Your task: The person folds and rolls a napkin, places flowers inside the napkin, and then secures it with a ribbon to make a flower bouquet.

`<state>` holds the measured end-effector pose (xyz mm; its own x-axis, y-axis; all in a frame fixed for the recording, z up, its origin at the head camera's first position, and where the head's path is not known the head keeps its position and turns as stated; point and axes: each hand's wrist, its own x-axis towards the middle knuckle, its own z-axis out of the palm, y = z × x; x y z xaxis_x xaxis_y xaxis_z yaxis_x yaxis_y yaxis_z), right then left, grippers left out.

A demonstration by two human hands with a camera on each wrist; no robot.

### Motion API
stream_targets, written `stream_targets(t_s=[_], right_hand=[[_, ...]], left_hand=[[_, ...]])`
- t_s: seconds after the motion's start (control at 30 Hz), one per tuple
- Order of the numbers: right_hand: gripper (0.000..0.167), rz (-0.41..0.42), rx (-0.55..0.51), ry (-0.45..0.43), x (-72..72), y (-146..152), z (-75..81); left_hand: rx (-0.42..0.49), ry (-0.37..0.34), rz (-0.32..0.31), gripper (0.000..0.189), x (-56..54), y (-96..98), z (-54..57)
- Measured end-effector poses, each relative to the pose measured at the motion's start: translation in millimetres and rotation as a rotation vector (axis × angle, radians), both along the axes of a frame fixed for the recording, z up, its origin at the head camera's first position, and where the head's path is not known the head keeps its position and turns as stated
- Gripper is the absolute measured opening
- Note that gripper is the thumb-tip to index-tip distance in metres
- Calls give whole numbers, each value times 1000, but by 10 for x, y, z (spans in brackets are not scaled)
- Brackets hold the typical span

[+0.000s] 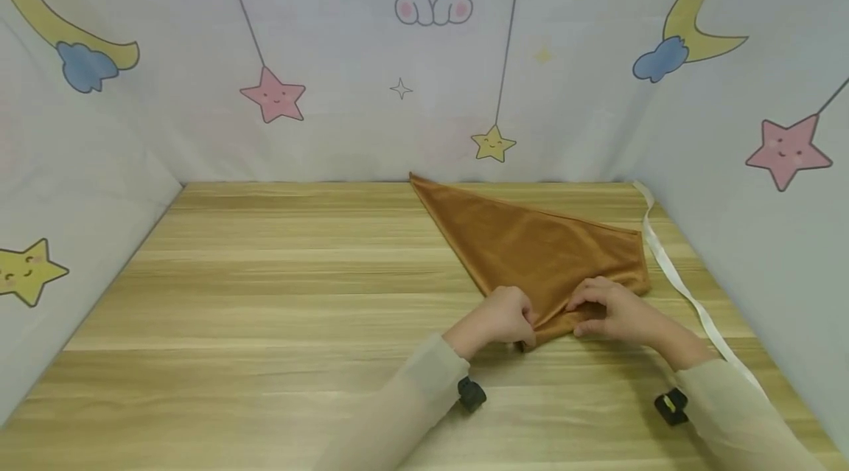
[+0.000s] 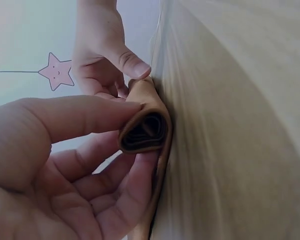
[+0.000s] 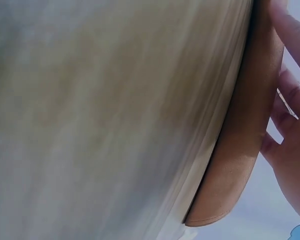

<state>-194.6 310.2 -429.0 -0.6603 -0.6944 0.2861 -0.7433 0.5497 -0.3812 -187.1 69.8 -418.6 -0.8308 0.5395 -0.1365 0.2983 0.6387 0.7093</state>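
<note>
On the wood-grain tabletop, right of centre, I see brown cloth. I judge the rolling partway: the near edge forms a layered roll, the wide remainder unrolled. The left hand pinches the roll's end; the right hand, thumb and fingers curved, grips it farther right.

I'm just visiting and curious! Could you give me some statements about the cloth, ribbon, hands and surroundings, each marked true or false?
1. The cloth is brown. True.
2. The left hand and right hand both touch the cloth. True.
3. The cloth lies completely flat. False: the part at the hands is rolled.
4. A white ribbon lies on the table. True.
5. The ribbon is wrapped around the cloth. False: it lies beside it, to the right.
6. The backdrop is plain. False: it is patterned.
</note>
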Motion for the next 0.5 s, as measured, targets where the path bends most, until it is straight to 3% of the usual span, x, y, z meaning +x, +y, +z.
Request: stream_targets(t_s=[0.13,0.27,0.37,0.5], right_hand=[[33,22,8,77,2,-39,-23],[31,76,-2,153,-18,-80,-36],[28,107,-8,159,-32,-91,-36],[22,121,1,107,-34,-95,-25]], left_hand=[[-19,-38,68,33,17,-21,20],[-48,-79,94,35,12,-44,39],[-82,-73,82,37,11,-63,59],[-108,10,3,29,33,-77,70]])
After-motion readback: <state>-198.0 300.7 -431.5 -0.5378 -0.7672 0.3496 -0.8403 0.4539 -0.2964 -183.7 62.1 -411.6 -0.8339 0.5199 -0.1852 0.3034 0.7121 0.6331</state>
